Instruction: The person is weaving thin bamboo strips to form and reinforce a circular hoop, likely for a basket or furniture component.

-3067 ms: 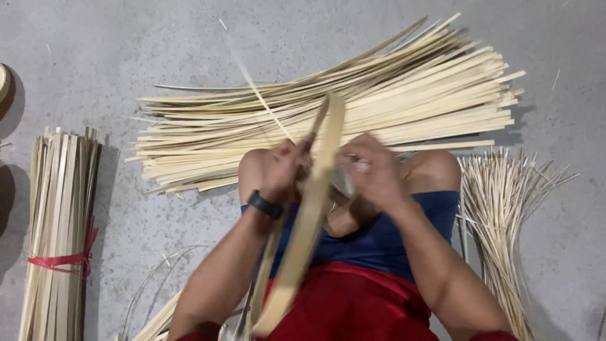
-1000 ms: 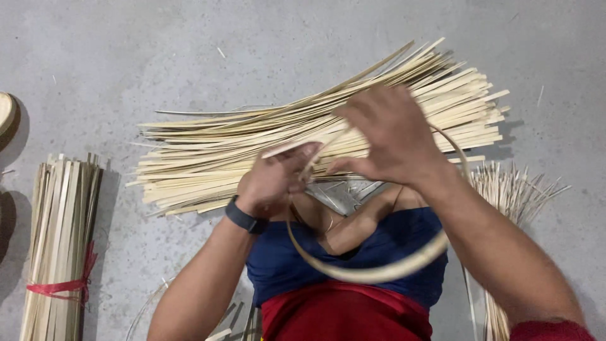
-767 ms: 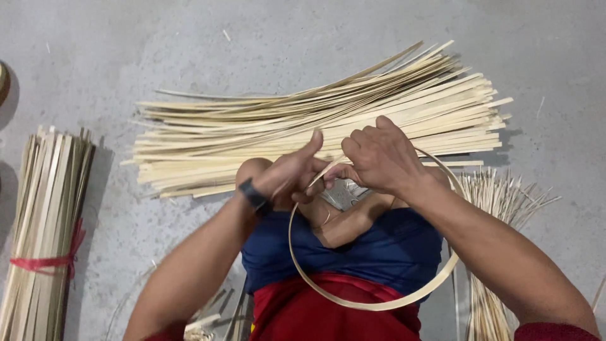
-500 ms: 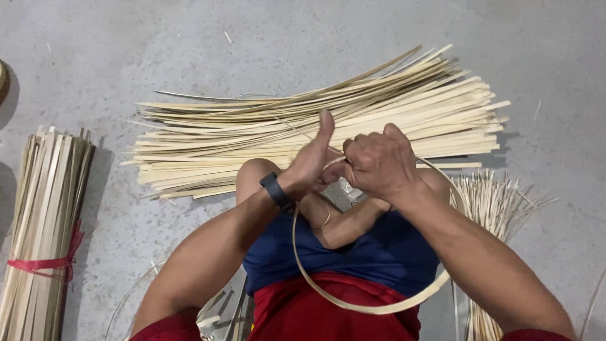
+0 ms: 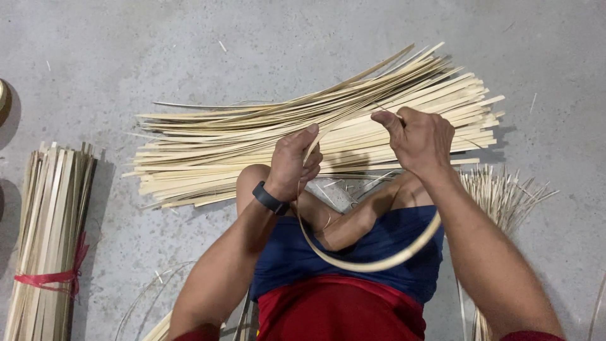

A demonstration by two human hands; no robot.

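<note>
A floor-level craft workshop, likely for bamboo weaving: a bare grey concrete floor (image 5: 189, 57) serves as the workbench, with a wide heap of pale split strips (image 5: 315, 139) fanned across it, a bundle (image 5: 47, 233) tied with red ribbon at the left, and thinner slivers (image 5: 505, 196) at the right. Loose shavings and offcuts lie scattered over the concrete.
</note>
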